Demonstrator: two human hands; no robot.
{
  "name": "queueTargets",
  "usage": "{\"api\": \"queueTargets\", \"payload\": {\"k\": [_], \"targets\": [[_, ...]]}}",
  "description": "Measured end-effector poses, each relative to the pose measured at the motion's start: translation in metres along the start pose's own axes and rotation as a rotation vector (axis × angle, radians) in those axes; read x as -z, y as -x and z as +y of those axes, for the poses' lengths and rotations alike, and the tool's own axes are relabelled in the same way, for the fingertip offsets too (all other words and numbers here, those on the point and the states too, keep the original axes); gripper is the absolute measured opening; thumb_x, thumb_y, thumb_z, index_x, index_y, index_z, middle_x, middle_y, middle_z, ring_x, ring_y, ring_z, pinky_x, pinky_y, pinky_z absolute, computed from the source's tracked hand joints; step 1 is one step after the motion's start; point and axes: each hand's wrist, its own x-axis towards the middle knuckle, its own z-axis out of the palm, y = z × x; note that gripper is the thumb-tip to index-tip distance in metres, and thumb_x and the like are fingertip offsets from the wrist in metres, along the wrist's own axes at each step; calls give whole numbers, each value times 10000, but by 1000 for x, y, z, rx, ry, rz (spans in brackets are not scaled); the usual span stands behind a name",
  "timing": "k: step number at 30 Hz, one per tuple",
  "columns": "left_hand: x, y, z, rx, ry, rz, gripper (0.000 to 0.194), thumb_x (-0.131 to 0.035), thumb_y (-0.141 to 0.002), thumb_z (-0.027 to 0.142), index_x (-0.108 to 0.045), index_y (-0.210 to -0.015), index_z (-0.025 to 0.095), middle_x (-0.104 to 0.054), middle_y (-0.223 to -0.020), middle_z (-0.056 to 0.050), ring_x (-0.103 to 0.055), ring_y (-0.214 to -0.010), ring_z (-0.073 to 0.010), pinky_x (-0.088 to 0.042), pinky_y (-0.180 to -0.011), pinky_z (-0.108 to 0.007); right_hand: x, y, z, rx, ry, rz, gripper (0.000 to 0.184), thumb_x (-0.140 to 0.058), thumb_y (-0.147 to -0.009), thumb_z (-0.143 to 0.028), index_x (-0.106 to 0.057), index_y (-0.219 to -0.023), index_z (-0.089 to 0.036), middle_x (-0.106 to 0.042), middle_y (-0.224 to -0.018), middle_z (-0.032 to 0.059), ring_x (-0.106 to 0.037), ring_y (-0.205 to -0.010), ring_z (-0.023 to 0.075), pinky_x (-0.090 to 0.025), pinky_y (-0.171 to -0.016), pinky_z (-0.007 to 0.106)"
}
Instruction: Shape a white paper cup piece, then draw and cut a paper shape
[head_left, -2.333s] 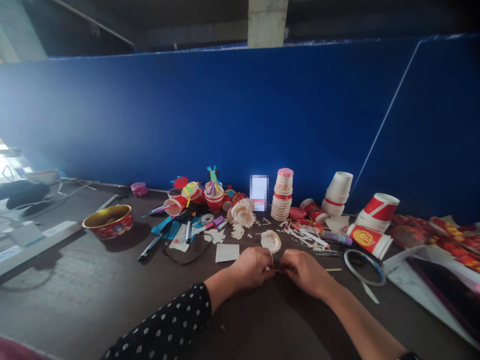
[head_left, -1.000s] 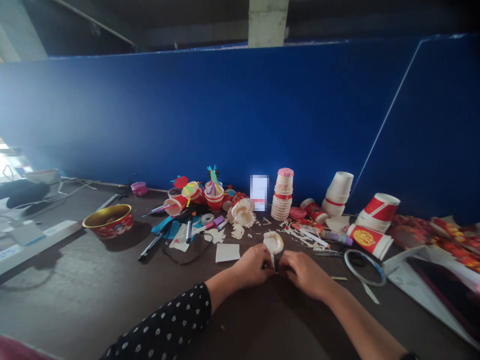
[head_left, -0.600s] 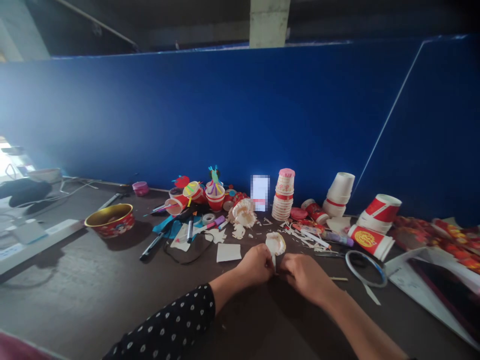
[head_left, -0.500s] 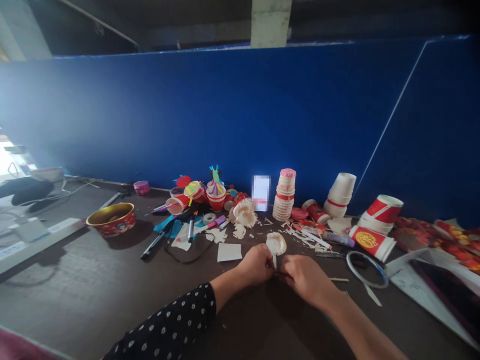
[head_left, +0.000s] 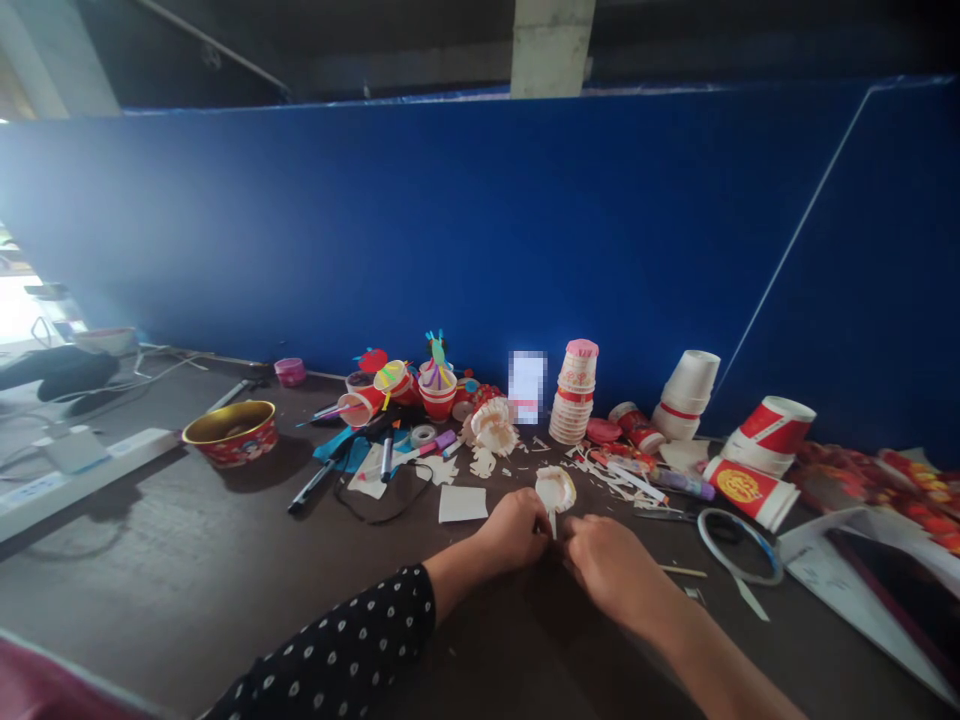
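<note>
My left hand (head_left: 515,529) and my right hand (head_left: 609,567) meet low on the dark table (head_left: 187,580), fingers curled in a pinch. Between them stands a small cream paper flower piece (head_left: 556,489) on a thin stem; my left fingers pinch the stem just below the bloom. My right fingertips press in beside it from the right, and what they grip is hidden. A white paper square (head_left: 463,503) lies just left of my left hand.
Behind the hands lie paper scraps, pens (head_left: 386,455), a stack of paper cups (head_left: 574,392), tipped red-and-white cups (head_left: 754,450) and decorated cups (head_left: 438,388). A gold-and-red bowl (head_left: 229,432) sits left, a wire ring (head_left: 739,545) right. A blue wall (head_left: 480,230) backs the table.
The hands have stayed together on the stem, shifting slightly right and nearer; the flower piece has risen more upright between them. The view has drifted left.
</note>
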Motion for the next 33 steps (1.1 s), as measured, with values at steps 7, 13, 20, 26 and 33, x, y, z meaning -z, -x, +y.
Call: {"api": "queueTargets", "payload": {"k": [7,13,20,26,33], "targets": [[3,1,-5,-107,35,1,159,-527,-607,45,-653,-658,126,-625,-741,-47,-561,-745,-159,-432,-695,-225,1,-2,2,-1,13,-25,263,-407,-813,-150,-669,-793,-135,-690,-817,125,-631,-751,196,-377,-625,251],[8,2,-7,-166,55,12,170,-549,-604,38,-657,-690,138,-624,-765,-31,-557,-714,-134,-432,-662,-206,0,-1,3,-16,-28,-2,235,-429,-792,-137,-664,-793,-138,-696,-810,124,-636,-755,195,-371,-622,246],[6,4,-7,-212,14,-40,150,-559,-602,38,-642,-651,153,-638,-835,-26,-566,-791,-146,-431,-725,-219,-3,-1,5,-5,-38,1,223,-433,-773,-123,-655,-777,-148,-694,-777,103,-635,-721,189,-348,-593,254],[5,5,-5,-206,-38,-42,113,-560,-617,70,-624,-650,158,-632,-830,-21,-558,-802,-150,-422,-752,-226,-6,1,9,-11,-75,42,222,-444,-758,-127,-662,-784,-162,-687,-805,78,-625,-706,169,-340,-581,242],[3,5,-5,-208,-25,-29,74,-575,-619,88,-613,-612,152,-625,-821,-26,-556,-773,-143,-422,-701,-212,0,4,12,10,-71,27,232,-456,-735,-127,-676,-748,-197,-694,-755,53,-630,-699,173,-346,-567,240]]}}
